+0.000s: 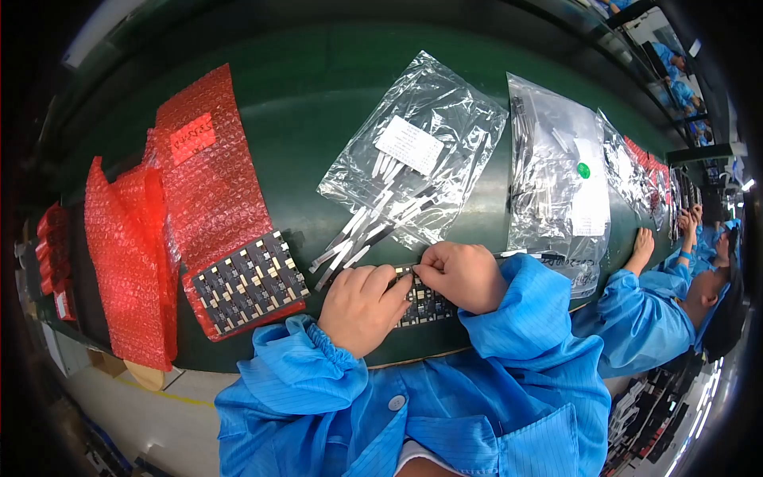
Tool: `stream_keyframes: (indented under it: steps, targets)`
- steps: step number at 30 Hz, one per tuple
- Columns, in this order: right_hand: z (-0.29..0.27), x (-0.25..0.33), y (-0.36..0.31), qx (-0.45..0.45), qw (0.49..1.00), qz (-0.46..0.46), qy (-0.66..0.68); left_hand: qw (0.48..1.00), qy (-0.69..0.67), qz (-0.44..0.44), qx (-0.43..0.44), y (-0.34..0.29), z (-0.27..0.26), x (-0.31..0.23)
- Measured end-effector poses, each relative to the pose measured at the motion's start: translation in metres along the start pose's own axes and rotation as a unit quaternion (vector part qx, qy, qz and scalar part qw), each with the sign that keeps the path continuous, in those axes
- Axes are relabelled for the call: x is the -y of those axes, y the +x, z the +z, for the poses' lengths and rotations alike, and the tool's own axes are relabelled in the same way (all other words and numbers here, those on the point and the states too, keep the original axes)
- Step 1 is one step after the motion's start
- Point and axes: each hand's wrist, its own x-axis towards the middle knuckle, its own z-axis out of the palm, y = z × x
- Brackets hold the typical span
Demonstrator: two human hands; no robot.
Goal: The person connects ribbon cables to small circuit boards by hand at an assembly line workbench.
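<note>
In front of me a dark circuit board panel (pixel 424 312) with rows of small pale parts lies on the green table, partly covered by my hands. My left hand (pixel 366 308) is closed over its left end, the fingertips on the board. Over the board's far side, my right hand (pixel 463 276) is closed in a pinch, thumb and index finger together; whatever is between them is too small to make out. Thin black-and-white flex strips (pixel 350 241) spill from a clear plastic bag (pixel 381 111) beyond my left hand. Another dark strip (pixel 548 257) lies beside my right wrist.
More board panels (pixel 250 283) rest on a red bubble-wrap bag (pixel 211 183) at left, beside another red wrap (pixel 119 270). Filled clear bags (pixel 552 191) lie at right. A co-worker in a blue smock (pixel 644 318) sits close on my right, one hand (pixel 640 248) on the table.
</note>
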Motion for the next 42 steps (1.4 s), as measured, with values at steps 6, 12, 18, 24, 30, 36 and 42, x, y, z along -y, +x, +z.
stream_keyframes:
  steps: [6,12,18,24,30,36,42]
  targets:
    - [0.001,0.0,0.0,-0.008,1.0,-0.004,-0.002,1.0,0.007,0.005,0.007,0.0,0.001,0.001]
    - [0.002,-0.002,-0.001,-0.021,1.0,-0.012,-0.006,1.0,0.009,0.007,0.003,0.0,0.002,0.001]
    - [0.0,-0.001,-0.001,0.002,1.0,-0.007,-0.003,1.0,0.014,0.011,0.003,0.0,0.002,0.0]
    - [-0.001,0.001,0.001,0.011,1.0,0.003,-0.004,1.0,0.016,0.01,0.004,0.0,0.001,0.001]
    - [0.0,0.004,0.003,0.01,1.0,0.021,-0.002,1.0,0.016,0.004,0.017,0.001,0.001,0.002]
    - [0.002,-0.003,0.003,-0.008,0.998,-0.046,-0.031,1.0,0.015,0.004,0.012,0.001,0.001,0.002]
    - [-0.005,-0.004,0.003,0.047,0.997,0.015,0.062,1.0,0.004,0.011,-0.001,-0.002,0.001,0.002]
